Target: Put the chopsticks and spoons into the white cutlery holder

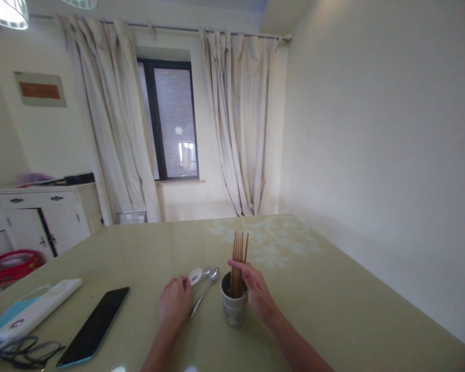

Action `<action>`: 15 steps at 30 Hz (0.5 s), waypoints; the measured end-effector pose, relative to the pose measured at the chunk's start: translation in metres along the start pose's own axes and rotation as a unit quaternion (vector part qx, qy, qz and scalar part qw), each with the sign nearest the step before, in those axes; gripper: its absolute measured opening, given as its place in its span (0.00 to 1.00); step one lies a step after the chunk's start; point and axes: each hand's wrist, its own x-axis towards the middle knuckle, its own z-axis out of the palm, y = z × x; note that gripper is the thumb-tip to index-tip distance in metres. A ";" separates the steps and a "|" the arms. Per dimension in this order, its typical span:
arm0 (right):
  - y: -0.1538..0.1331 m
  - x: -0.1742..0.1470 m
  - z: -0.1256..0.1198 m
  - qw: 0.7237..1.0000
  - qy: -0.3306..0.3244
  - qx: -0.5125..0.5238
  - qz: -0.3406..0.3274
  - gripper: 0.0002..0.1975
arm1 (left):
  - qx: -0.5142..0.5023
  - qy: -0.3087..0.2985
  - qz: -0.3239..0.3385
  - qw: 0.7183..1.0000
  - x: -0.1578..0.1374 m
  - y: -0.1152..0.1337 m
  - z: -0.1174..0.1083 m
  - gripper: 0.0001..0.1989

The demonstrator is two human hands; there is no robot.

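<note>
A grey, perforated utensil cup [234, 312] stands upright on the table, with several brown wooden chopsticks [238, 253] in it. My right hand [258, 289] is closed around the chopsticks just above the rim, one finger reaching across behind or between them. To the left, my left hand [175, 298] lies low on the table, fingers curled at a white spoon [195, 276] with a small blue mark; its handle is hidden by the hand. Beside it lie a metal spoon [204, 292] with a patterned handle and a second metal spoon [206, 272], partly hidden.
At left on the glossy green table [158, 248] lie a dark-screened phone [95, 325], a white power bank [39, 310] with a cable, black glasses [29, 352] and a light-blue item [10, 318]. A wall [383, 155] runs along the right side.
</note>
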 end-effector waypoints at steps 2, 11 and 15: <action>-0.004 0.001 -0.002 1.000 0.004 -0.007 -0.010 0.33 | 0.006 0.006 0.003 1.000 -0.001 0.001 -0.001 0.18; -0.024 0.002 -0.013 0.993 0.056 -0.060 -0.088 0.27 | 0.053 0.105 0.030 0.993 -0.013 0.008 -0.002 0.20; -0.028 0.001 -0.020 0.983 0.102 -0.070 -0.133 0.26 | 0.013 0.183 0.071 0.980 -0.017 0.018 -0.008 0.19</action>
